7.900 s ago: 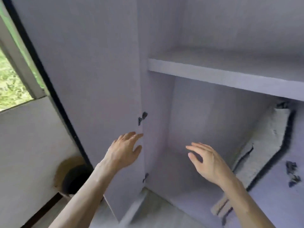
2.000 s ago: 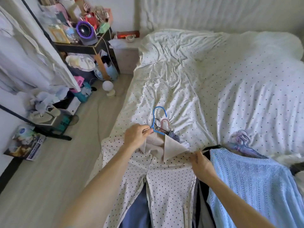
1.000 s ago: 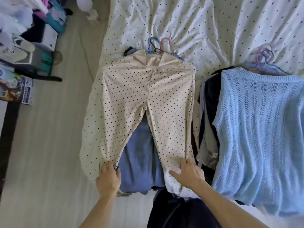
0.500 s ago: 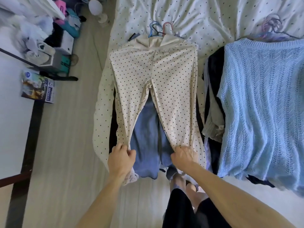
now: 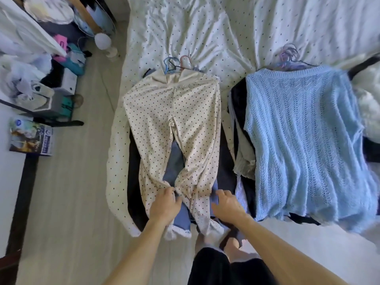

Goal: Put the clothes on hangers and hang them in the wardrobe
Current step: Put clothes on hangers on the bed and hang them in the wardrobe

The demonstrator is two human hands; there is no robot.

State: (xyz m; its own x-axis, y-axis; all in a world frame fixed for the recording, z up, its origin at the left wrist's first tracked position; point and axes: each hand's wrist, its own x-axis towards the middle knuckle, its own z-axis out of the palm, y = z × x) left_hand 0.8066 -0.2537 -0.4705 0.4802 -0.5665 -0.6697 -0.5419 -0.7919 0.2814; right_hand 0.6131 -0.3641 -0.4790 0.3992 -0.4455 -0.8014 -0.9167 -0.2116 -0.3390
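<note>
Your left hand (image 5: 164, 205) is curling its fingers into the lower left leg of the polka-dot trousers (image 5: 174, 116), bunching the cloth there. Your right hand (image 5: 226, 204) is hanging just at three o'clock of the other leg, fingers spread and loose, holding nothing; whether it is touching cloth cannot be told. The trousers are lying flat on the bed (image 5: 205, 27), waistband toward twelve o'clock, over a blue garment (image 5: 176, 159) showing between the legs. Blue and pink hanger hooks (image 5: 181, 62) are peeking out above the waistband. At three o'clock of the trousers a pale blue knitted sweater (image 5: 304, 140) is lying over darker clothes, with pastel hangers (image 5: 287, 53) at its twelve o'clock edge. At nine o'clock, a printed box (image 5: 30, 138) is lying on the floor (image 5: 72, 202).
</note>
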